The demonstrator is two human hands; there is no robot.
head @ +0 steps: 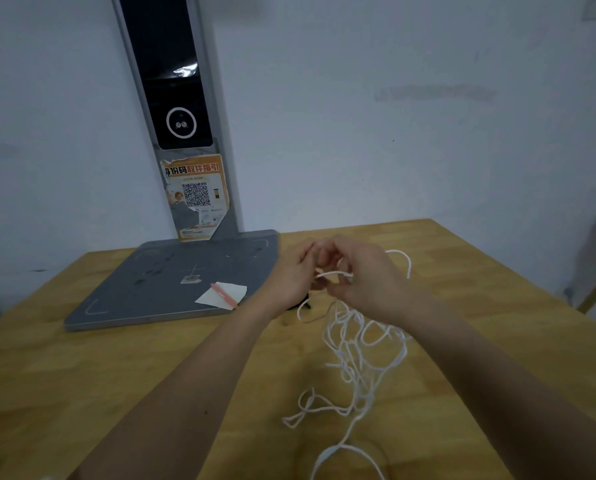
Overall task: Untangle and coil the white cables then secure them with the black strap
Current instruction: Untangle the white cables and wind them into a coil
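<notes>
While both hands work close together above the far middle of the desk (82, 375), the left hand (295, 275) and the right hand (362, 278) each pinch a short run of the white cables (362, 344), a taut length of cord stretched between their curled fingers. From that grip the cord drops in a loose snarl of loops and crossings that lies on the wood just near of the hands and trails toward the near edge, one loop arching out to the right behind the right hand. A small dark object, probably the black strap (301, 304), peeks from under the left wrist, lying on the desk; little of it shows.

The cord looks thin, light and limp, unlikely to hold a shape by itself, so loops may slip or re-cross when lifted. A free end, if one can be found, seems the best place to take hold, feeding the line through the fingers instead of tugging at the knot.

To the left sits a grey flat-based device (172, 282) with an upright column, a slip of paper (222, 295) and a pink pen (224, 295) on its base.
</notes>
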